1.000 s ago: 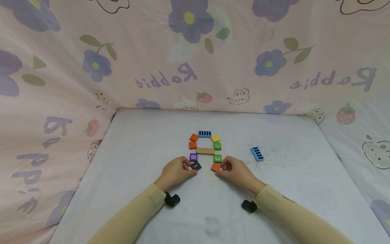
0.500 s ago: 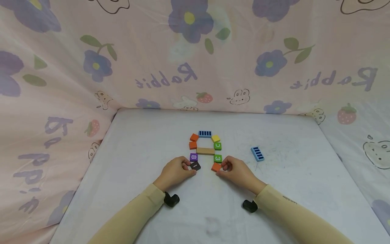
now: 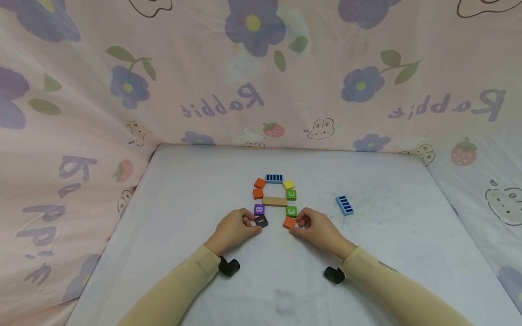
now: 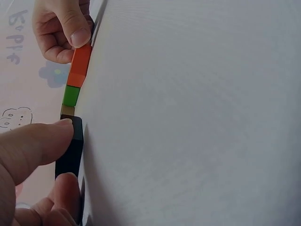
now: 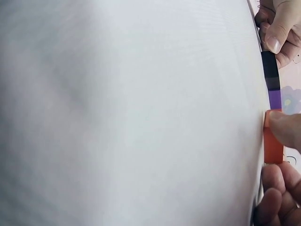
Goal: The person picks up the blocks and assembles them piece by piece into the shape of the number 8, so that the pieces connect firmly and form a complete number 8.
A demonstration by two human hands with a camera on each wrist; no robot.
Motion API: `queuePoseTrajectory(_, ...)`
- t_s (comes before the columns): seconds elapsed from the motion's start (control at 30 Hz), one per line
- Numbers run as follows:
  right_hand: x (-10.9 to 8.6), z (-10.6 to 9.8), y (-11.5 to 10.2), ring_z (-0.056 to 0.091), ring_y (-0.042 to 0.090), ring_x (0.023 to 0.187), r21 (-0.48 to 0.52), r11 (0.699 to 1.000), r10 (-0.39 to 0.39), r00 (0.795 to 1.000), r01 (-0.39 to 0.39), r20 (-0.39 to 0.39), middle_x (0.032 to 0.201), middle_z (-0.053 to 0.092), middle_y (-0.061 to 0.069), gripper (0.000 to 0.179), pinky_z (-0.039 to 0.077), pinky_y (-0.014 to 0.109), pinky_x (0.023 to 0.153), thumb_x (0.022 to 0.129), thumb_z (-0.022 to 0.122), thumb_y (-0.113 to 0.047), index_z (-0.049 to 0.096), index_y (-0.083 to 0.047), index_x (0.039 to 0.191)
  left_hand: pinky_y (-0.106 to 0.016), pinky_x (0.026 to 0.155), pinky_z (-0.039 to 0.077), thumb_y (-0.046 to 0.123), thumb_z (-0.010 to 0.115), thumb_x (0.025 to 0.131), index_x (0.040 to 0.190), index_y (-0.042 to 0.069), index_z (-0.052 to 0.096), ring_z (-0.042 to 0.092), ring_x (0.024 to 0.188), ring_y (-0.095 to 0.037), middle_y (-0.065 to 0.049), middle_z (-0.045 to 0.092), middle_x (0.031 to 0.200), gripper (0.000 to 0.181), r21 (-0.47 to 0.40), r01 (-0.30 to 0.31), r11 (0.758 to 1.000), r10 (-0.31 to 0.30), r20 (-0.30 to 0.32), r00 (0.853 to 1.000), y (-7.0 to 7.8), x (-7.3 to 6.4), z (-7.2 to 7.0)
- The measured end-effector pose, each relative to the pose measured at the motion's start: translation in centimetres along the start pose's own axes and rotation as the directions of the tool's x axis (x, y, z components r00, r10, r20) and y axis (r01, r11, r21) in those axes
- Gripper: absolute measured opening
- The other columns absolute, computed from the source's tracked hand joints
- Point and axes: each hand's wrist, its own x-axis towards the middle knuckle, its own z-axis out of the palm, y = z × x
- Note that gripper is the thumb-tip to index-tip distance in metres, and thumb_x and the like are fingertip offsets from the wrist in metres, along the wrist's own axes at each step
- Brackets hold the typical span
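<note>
In the head view, my left hand pinches a black square block with a white mark, between thumb and fingers. A purple block marked 8 sits just behind it. My right hand pinches an orange block, which stands tilted in front of a green block marked 3. The left wrist view has the thumb on one side of the black block and a finger at its near end. From the right wrist, the orange block shows between thumb and fingers.
Behind lie a wooden bar, two orange blocks, a green block marked C, a yellow block and a striped blue block, forming a ring. Another striped blue block lies apart on the white table.
The black block has shifted very slightly left and the orange block very slightly right, both still between the fingers. The other blocks lie as before.
</note>
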Motion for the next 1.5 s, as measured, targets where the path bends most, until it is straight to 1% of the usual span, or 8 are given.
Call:
queuePoseTrajectory(0.43,-0.1,-0.2,-0.2,0.049,0.015,0.072,0.017,1.0,-0.002,1.0,0.003,-0.005,0.081,0.057,-0.003,0.035,0.041,0.031,0.064,0.076,0.083,-0.036,0.06,-0.016,0.095,-0.032,0.062,0.04,0.039,0.079,0.079,0.1,0.014,0.064,0.053,0.069,-0.015,0.004,0.06,0.077,0.036,-0.006,-0.01,1.0,0.01,0.004,1.0,0.1,0.0,-0.1)
queuePoseTrajectory(0.53,-0.2,-0.8,-0.2,0.05,0.016,0.074,0.046,0.999,-0.004,1.0,0.006,-0.03,0.083,0.058,-0.003,0.038,0.042,0.03,0.063,0.078,0.081,-0.038,0.061,-0.015,0.099,-0.033,0.062,0.041,0.04,0.078,0.079,0.1,0.015,0.064,0.053,0.069,-0.015,0.004,0.06,0.077,0.037,-0.009,-0.012,1.0,0.012,0.003,1.0,-0.2,0.1,0.1)
queuePoseTrajectory(0.63,-0.1,-2.4,0.2,0.051,0.019,0.076,0.081,0.997,0.0,0.993,0.01,-0.115,0.088,0.06,0.0,0.046,0.044,0.03,0.063,0.08,0.077,-0.045,0.061,-0.012,0.107,-0.033,0.063,0.041,0.041,0.078,0.079,0.1,0.015,0.064,0.053,0.07,-0.015,0.004,0.06,0.077,0.037,-0.01,-0.011,1.0,0.011,0.004,1.0,-0.4,0.2,0.2)
queuePoseTrajectory(0.77,0.5,-5.4,1.9,0.052,0.022,0.086,0.091,0.996,0.016,0.969,0.007,-0.248,0.102,0.061,0.007,0.06,0.044,0.034,0.069,0.081,0.072,-0.054,0.058,-0.007,0.117,-0.033,0.063,0.041,0.042,0.078,0.079,0.101,0.016,0.064,0.053,0.07,-0.015,0.004,0.06,0.077,0.037,-0.007,-0.009,1.0,0.009,0.004,1.0,-0.4,0.1,0.1)
queuePoseTrajectory(0.9,0.7,-7.9,4.1,0.048,0.03,0.105,0.087,0.996,0.048,0.957,-0.025,-0.286,0.123,0.053,0.016,0.07,0.041,0.044,0.081,0.083,0.068,-0.056,0.052,-0.004,0.128,-0.032,0.063,0.041,0.041,0.078,0.079,0.101,0.015,0.063,0.052,0.07,-0.014,0.005,0.059,0.076,0.037,0.001,-0.033,0.999,0.033,-0.003,0.999,-0.4,0.0,0.0)
queuePoseTrajectory(1.03,0.4,-9.5,6.4,0.04,0.038,0.115,0.099,0.992,0.105,0.954,-0.08,-0.28,0.132,0.044,0.021,0.077,0.037,0.051,0.089,0.084,0.066,-0.058,0.045,-0.002,0.135,-0.032,0.063,0.04,0.04,0.078,0.079,0.101,0.014,0.063,0.052,0.07,-0.014,0.006,0.059,0.076,0.038,0.008,-0.057,0.998,0.057,-0.006,0.998,-0.4,-0.1,0.0)
queuePoseTrajectory(1.2,0.2,-10.1,8.5,0.04,0.038,0.116,0.112,0.981,0.18,0.956,-0.158,-0.233,0.132,0.042,0.023,0.08,0.036,0.051,0.092,0.085,0.065,-0.058,0.043,-0.001,0.137,-0.031,0.063,0.04,0.041,0.078,0.079,0.101,0.014,0.062,0.051,0.069,-0.014,0.006,0.058,0.076,0.038,0.015,-0.057,0.998,0.057,-0.004,0.998,-0.4,-0.1,0.0)
queuePoseTrajectory(1.5,0.3,-10.2,10.4,0.04,0.037,0.118,0.07,0.979,0.195,0.977,-0.19,-0.08,0.128,0.044,0.02,0.076,0.034,0.052,0.095,0.084,0.067,-0.057,0.046,0.0,0.13,-0.032,0.063,0.039,0.04,0.077,0.08,0.1,0.015,0.062,0.051,0.069,-0.014,0.005,0.058,0.075,0.035,0.023,-0.057,0.998,0.057,-0.011,0.998,-0.2,-0.1,-0.1)
